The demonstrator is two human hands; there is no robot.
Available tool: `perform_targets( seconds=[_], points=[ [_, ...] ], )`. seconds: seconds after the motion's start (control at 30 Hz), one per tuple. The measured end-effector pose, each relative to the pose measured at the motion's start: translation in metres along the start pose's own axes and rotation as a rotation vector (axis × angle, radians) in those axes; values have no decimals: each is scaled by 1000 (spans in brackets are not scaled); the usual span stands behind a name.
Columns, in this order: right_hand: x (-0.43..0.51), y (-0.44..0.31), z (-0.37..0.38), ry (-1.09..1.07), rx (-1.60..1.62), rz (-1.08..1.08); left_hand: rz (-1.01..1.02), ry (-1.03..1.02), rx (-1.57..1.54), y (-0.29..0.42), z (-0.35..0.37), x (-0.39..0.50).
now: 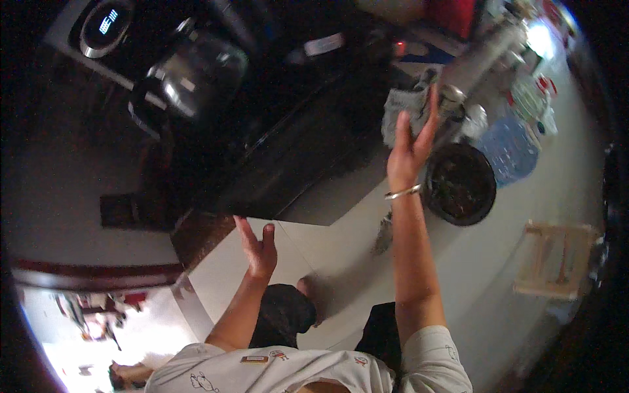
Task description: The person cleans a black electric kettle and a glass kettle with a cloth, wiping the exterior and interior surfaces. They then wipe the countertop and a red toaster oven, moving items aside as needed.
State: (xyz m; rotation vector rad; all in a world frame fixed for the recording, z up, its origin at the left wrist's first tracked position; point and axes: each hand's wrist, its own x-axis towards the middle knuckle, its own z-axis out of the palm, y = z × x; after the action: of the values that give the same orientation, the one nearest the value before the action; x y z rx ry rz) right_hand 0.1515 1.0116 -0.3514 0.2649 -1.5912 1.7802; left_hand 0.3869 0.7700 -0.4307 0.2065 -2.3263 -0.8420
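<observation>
My left hand point(259, 248) is at the near edge of a dark cabinet point(295, 162), its fingers apart and nothing seen in it. My right hand point(412, 142), with a bangle at the wrist, is raised with fingers apart in front of a grey cloth point(399, 110); whether it touches the cloth cannot be told. A glass jug point(201, 73) with a dark handle stands on the dark surface at the upper left. A dark round bin or bucket point(459, 184) is just right of my right wrist.
A blue translucent plastic container point(509, 150) and several bags lie beyond the bin. A small wooden stool point(557, 259) stands on the floor at the right. A lit round display point(107, 22) is at the upper left. A bright doorway opens at the lower left.
</observation>
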Motion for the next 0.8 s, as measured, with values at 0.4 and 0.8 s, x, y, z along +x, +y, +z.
perform_targets(
  seconds=[0.4, 0.8],
  points=[
    [-145, -18, 81, -348, -7, -687, 646, 456, 556, 8, -2, 44],
    [-60, 36, 44, -252, -114, -480, 678, 81, 491, 59, -83, 92]
  ],
)
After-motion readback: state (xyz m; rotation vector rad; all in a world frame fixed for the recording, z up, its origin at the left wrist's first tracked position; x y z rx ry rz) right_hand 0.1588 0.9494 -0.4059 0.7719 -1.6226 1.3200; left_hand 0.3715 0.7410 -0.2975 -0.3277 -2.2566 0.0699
